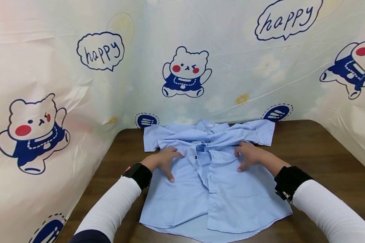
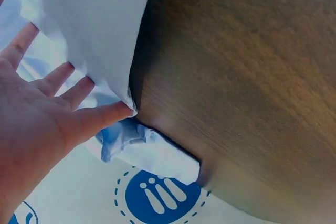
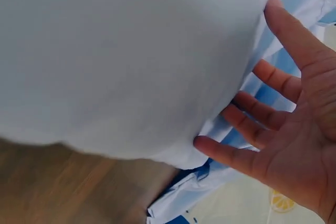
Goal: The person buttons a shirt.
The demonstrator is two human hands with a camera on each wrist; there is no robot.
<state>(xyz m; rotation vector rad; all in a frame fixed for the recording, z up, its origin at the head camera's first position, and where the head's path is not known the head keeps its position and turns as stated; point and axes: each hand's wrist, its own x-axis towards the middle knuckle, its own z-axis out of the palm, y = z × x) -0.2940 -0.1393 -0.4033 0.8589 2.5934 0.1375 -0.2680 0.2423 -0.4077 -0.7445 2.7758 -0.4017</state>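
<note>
Blue shirt (image 1: pixel 213 182) lies face-up on the wooden table (image 1: pixel 316 148); our left hand (image 1: pixel 164 161) and right hand (image 1: pixel 250 156) press it with spread fingers. Best smoothed outward, evenly.

This looks like a makeshift recording booth set up indoors, not a lived-in room. A dark wooden worktop (image 1: pixel 316 152) is fenced on three sides by a glossy plastic sheet (image 1: pixel 231 67) hung as a backdrop, printed with cartoon bears (image 1: pixel 186 72) and "happy" speech bubbles (image 1: pixel 100 51) (the sheet is creased and catches the light). The sheet hides whatever lies behind it, so the building itself cannot be told. Black wrist straps (image 1: pixel 139 174) hint at worn cameras.
</note>
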